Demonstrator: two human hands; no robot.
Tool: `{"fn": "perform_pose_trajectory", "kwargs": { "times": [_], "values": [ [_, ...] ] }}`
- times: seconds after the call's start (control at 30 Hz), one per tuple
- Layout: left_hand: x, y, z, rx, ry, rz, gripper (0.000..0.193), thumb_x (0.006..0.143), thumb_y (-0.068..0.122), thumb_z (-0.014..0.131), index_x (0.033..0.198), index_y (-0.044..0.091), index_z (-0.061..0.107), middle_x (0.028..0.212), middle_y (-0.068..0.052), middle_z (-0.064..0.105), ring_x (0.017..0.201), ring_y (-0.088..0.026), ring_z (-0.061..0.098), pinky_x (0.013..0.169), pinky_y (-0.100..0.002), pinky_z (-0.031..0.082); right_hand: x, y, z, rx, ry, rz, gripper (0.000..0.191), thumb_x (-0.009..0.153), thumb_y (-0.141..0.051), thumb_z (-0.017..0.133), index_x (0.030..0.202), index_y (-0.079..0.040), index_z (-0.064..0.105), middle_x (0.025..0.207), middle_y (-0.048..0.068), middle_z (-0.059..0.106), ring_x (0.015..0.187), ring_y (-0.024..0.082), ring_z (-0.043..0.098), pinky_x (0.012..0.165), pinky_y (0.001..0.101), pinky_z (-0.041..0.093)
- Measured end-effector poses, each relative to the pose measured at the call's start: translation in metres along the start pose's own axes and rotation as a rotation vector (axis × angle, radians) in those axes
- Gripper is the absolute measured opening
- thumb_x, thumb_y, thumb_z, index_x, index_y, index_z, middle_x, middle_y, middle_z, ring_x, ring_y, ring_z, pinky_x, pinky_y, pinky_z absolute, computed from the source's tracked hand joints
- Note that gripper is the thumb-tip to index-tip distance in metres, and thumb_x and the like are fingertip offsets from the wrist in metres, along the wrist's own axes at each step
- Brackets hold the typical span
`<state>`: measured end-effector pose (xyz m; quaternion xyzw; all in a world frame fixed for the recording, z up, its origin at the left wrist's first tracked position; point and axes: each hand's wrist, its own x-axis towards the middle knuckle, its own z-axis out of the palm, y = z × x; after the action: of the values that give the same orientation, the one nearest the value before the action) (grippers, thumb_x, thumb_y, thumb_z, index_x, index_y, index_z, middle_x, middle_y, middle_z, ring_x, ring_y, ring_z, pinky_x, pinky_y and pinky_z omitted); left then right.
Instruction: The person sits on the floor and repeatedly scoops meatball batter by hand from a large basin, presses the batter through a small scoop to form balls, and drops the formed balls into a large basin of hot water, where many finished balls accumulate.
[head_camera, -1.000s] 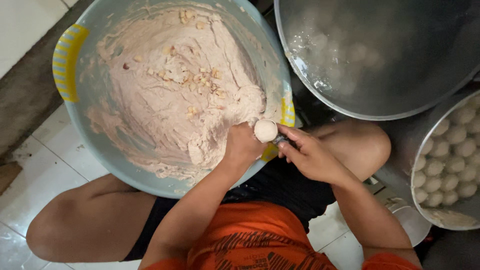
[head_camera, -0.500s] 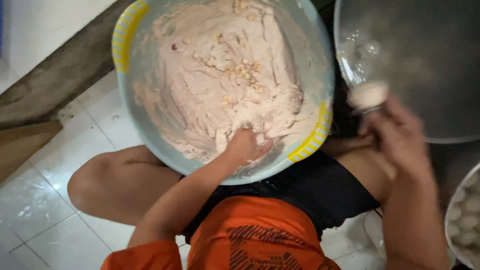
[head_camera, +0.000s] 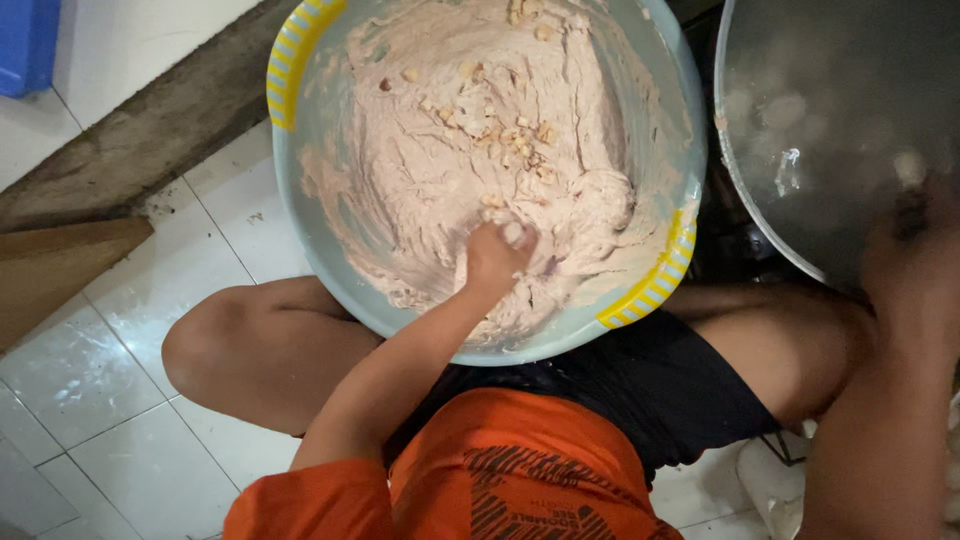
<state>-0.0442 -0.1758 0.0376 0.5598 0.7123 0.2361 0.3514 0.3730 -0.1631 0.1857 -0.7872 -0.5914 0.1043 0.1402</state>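
Landmark: basin (head_camera: 300, 150), pale blue, yellow-striped handles, resting between seated person's knees.
Pinkish paste (head_camera: 470, 160) fills basin, pale chunks scattered on top toward far side.
Big metal pot (head_camera: 830, 110) just right of basin, steamy, whitish balls dim inside.
Wooden board (head_camera: 60, 275) well left of basin, on white tile floor.
Left hand (head_camera: 497, 258) inside basin at near side, fingers curled tight into paste, gripping lump.
Right hand (head_camera: 915, 250) right of basin, at pot's near rim; blurred, finger state cannot tell.

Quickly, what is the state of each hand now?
Left hand: closed in the paste, grabbing some.
Right hand: blurred over the pot; cannot be told.
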Motion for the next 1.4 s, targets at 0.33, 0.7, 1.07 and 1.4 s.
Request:
{"fn": "perform_pose_trajectory", "kwargs": {
  "times": [0.33, 0.7, 1.07, 1.4],
  "values": [
    [-0.025, 0.066, 0.011, -0.224, -0.409, 0.209, 0.025, 0.090, 0.025, 0.070, 0.104, 0.005, 0.076, 0.089, -0.014, 0.076, 0.074, -0.031, 0.073, 0.069, -0.038, 0.056, -0.038, -0.065, -0.013, 0.239, -0.014, -0.203, 0.032, 0.109, -0.005, 0.075, 0.131, 0.008, 0.055, 0.115, 0.021, 0.071, 0.107, 0.025, 0.072, 0.091, 0.0338, 0.058],
    [-0.035, 0.113, -0.005, -0.225, -0.152, 0.423, 0.030, 0.078, 0.021, 0.083, 0.100, 0.007, 0.068, 0.081, -0.013, 0.070, 0.071, -0.035, 0.070, 0.064, -0.042, 0.056, -0.077, -0.149, 0.000, 0.593, -0.424, -0.301, 0.051, 0.100, -0.014, 0.060, 0.149, -0.004, 0.046, 0.121, 0.019, 0.067, 0.099, 0.022, 0.067, 0.081, 0.0355, 0.054],
    [-0.034, 0.115, 0.001, -0.059, -0.364, 0.233, 0.031, 0.063, 0.023, 0.086, 0.084, 0.004, 0.074, 0.083, -0.022, 0.072, 0.081, -0.041, 0.070, 0.071, -0.047, 0.056, -0.082, -0.121, 0.040, 0.910, -0.945, 0.108, 0.057, 0.100, -0.014, 0.058, 0.155, -0.010, 0.045, 0.096, 0.002, 0.067, 0.068, 0.007, 0.056, 0.057, 0.0238, 0.050],
    [-0.014, 0.050, -0.021, 0.154, -0.512, 0.268, 0.049, 0.084, 0.049, 0.070, 0.094, 0.002, 0.076, 0.076, -0.027, 0.069, 0.073, -0.046, 0.067, 0.072, -0.049, 0.056, -0.044, -0.057, 0.007, 0.891, -0.558, 0.241, 0.050, 0.105, -0.019, 0.059, 0.154, -0.007, 0.055, 0.093, 0.003, 0.066, 0.074, 0.009, 0.059, 0.059, 0.0235, 0.044]
  ]
}}
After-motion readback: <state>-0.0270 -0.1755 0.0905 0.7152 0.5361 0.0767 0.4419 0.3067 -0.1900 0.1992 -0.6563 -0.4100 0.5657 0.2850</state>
